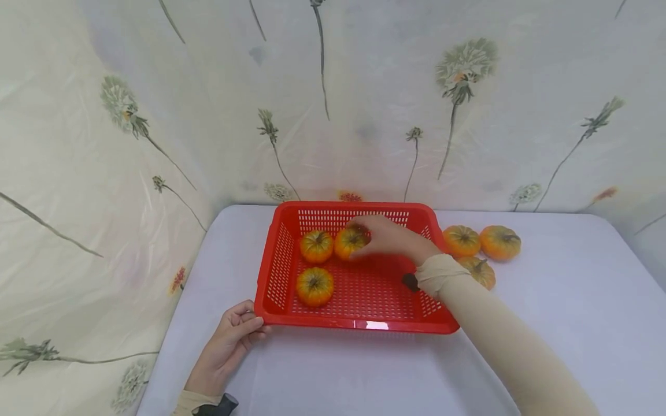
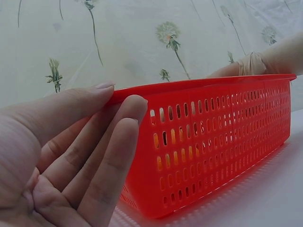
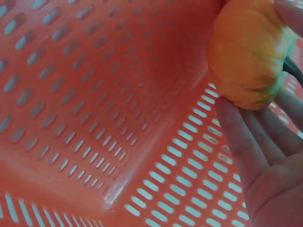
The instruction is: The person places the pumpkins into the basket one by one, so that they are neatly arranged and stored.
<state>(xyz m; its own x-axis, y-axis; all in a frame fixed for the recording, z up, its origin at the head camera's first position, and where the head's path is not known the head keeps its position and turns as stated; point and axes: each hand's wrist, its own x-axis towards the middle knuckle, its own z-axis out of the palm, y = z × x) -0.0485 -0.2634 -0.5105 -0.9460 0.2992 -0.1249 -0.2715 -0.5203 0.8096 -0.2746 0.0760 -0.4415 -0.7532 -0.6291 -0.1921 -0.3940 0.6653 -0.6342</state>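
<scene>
A red plastic basket (image 1: 359, 325) with slotted walls stands on the table. At its near left corner my left hand (image 1: 229, 342) pinches the rim, thumb on top and fingers beneath, as the left wrist view shows. Inside the basket my right hand (image 1: 389, 237) grips a small orange pumpkin (image 3: 248, 52) near the back wall, thumb on one side and fingers on the other. Just left of it in the head view sits another pumpkin (image 1: 316, 247). A further pumpkin (image 1: 314, 287) lies nearer the front, on the left side of the basket floor.
Right of the basket, three more pumpkins lie on the white tabletop (image 1: 562, 300): one beside the rim (image 1: 462, 240), one farther right (image 1: 500, 242), and one partly behind my right forearm (image 1: 480, 271). A floral curtain (image 1: 364, 115) hangs behind and left of the table.
</scene>
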